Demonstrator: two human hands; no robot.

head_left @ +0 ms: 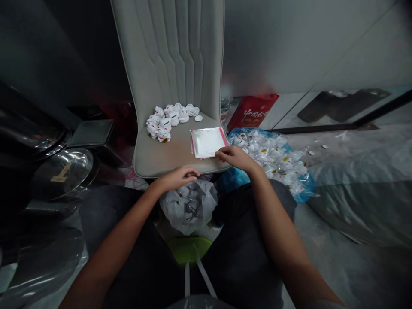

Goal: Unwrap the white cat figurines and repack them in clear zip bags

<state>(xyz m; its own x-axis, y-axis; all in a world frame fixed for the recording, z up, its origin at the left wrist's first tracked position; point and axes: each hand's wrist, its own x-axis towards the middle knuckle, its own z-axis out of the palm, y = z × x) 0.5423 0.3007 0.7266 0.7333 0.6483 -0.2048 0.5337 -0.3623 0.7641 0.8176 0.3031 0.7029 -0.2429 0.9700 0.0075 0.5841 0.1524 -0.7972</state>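
My right hand [235,157] is at the front right corner of a stack of flat white plastic bags [208,143] edged with pink, lying on the chair seat. Its fingers are bent together on that corner. My left hand [180,177] hovers at the seat's front edge with fingers loosely apart and nothing in them. Below it, an open translucent plastic bag [189,208] contains small pieces that I cannot make out well. On the seat's back left stands a cluster of small white lucky cat figurines [165,124], with several white round pieces [192,110] beside them.
The grey chair [172,156] faces me. To its right, a large blue and clear bag [273,159] of cat figurines lies on the floor by a red bag [252,109]. Metal canisters [64,171] stand at the left. A green container [189,248] sits between my legs.
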